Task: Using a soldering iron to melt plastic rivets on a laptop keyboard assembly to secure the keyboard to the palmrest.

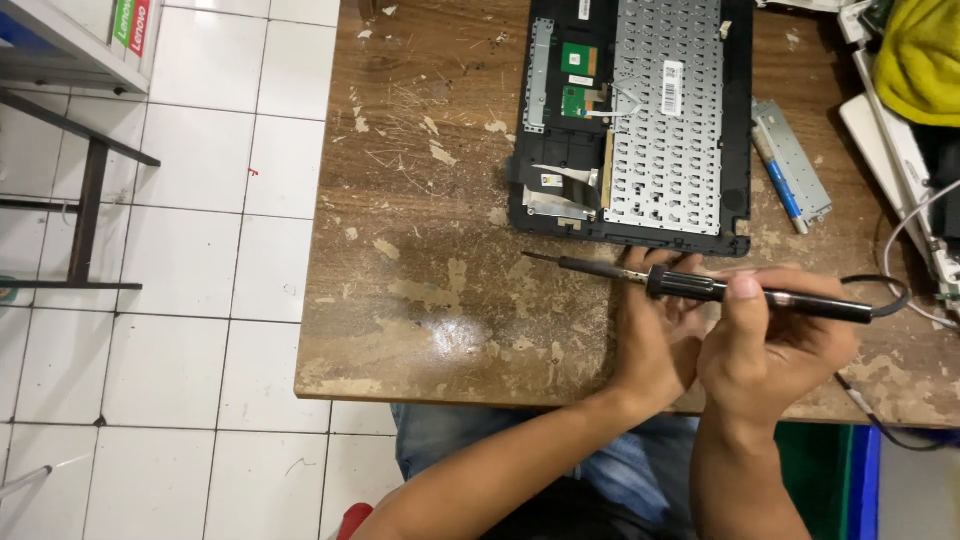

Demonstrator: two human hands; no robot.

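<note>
Holding a black soldering iron (700,287) level above the near edge of the worktop (420,300), the person has both hands on it: the right hand (770,350) wraps the handle with its fingers (742,300) closed over the top, thumb tip pressed on the grip, while the left hand (655,335) sits just beside and partly under the front of the handle, its fingers curled against the barrel, though how firmly they grip cannot be told. The iron's thin metal tip points left, in the air and just short of the near edge of the opened laptop base (632,115), which lies face down with its perforated grey keyboard backing and two small green circuit boards (577,75) exposed. By my reading, the step in hand is readying or adjusting the iron rather than soldering, since the tip touches nothing. A next move toward the boards would call for lifting the tip over the black frame and steadying it on a small spot, keeping the hot barrel off the left hand's fingers. The iron's black cord (885,290) loops off to the right and could drag. Around it lie a grey metal bracket with a blue strip (795,170), a yellow cloth (920,60) on white casing parts at the right edge, and scraps of peeled finish on the scarred wood. White floor tiles (200,250) lie to the left.
</note>
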